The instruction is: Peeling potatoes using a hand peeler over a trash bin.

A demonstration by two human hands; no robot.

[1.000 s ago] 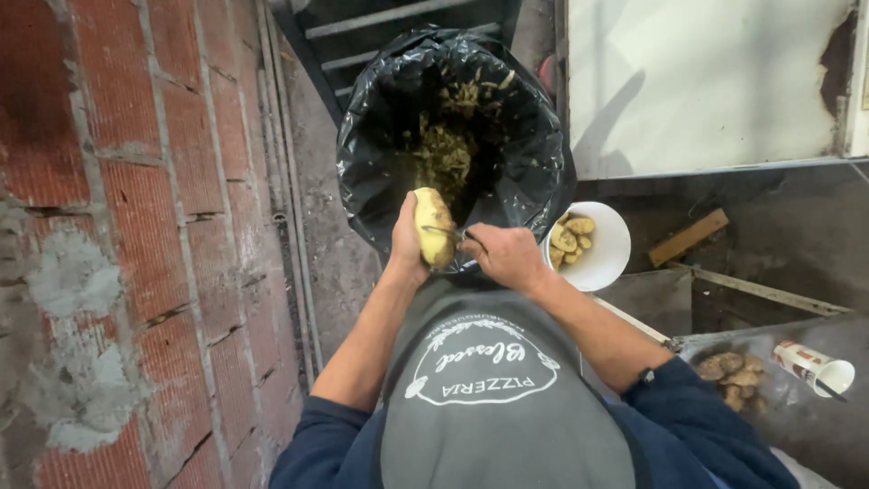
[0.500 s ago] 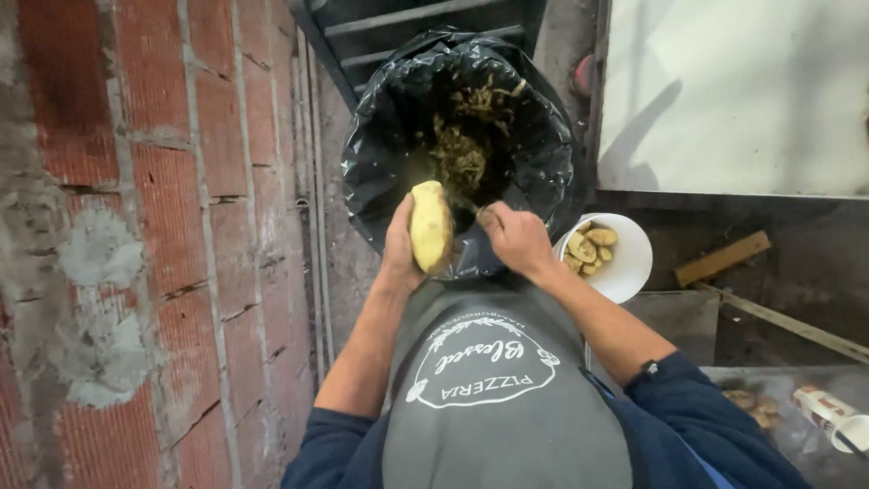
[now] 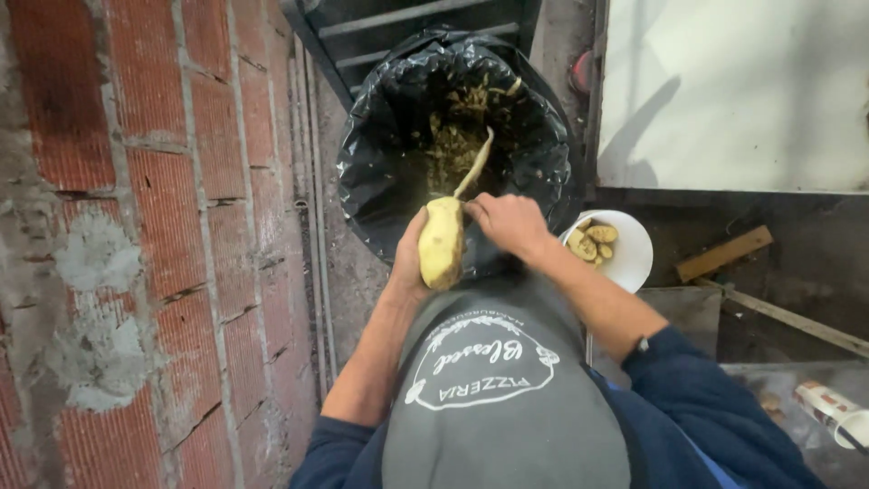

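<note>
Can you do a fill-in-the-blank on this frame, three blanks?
1. The left hand holds a ____.
2. A strip of peel hangs over the black ____.
3. The white bucket sits to the person's ____ of the bin.

Missing: potato; bin; right

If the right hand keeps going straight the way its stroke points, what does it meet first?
Probably the peelings in the black bin bag; the right hand points past the potato tip into it, though depth is unclear.
</note>
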